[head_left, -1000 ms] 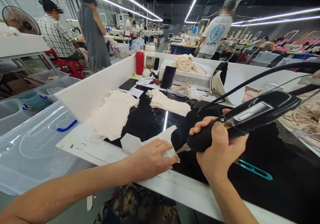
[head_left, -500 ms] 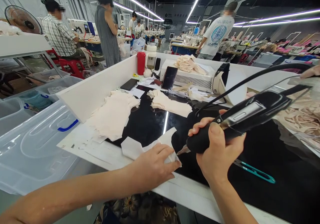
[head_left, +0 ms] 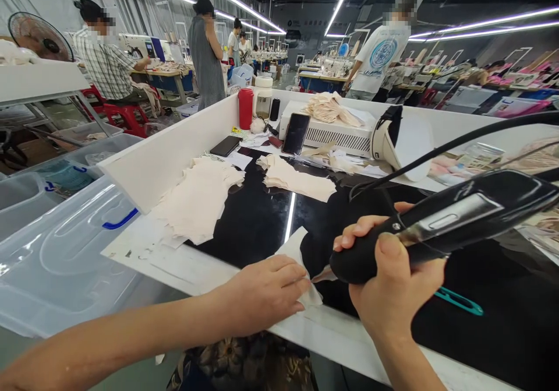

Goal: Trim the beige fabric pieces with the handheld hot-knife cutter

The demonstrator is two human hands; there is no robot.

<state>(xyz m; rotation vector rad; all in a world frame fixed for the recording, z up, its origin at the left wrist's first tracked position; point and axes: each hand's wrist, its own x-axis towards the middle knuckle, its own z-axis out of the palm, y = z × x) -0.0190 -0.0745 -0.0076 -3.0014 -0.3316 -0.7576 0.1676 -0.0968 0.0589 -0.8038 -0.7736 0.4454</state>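
In the head view, my left hand (head_left: 271, 292) lies at the table's front edge, its fingers bent and pressed together on a white fabric piece (head_left: 297, 245). Part of that piece is hidden under the hand. My right hand (head_left: 393, 280) wraps round a black corded handheld tool (head_left: 441, 219) with a silver lever. The tool's flat pale tip (head_left: 325, 273) points left and meets or nearly meets the fabric's edge beside my left fingertips. Teal thread snips (head_left: 460, 302) lie on the black tabletop (head_left: 244, 216), partly behind my right hand.
Stacked cream fabric pieces (head_left: 196, 198) lie at left, with another stack (head_left: 299, 178) farther back. Phones, a red cup (head_left: 246, 108) and a white vented box (head_left: 327, 131) stand at the rear. The tool's black cord (head_left: 458, 137) arches across the right. Clear plastic bins (head_left: 65, 245) are at left.
The tool and my right hand have shifted slightly right, and the tool tilts flatter. Less of the white fabric shows left of my left hand. A hand at the far right has left the view.
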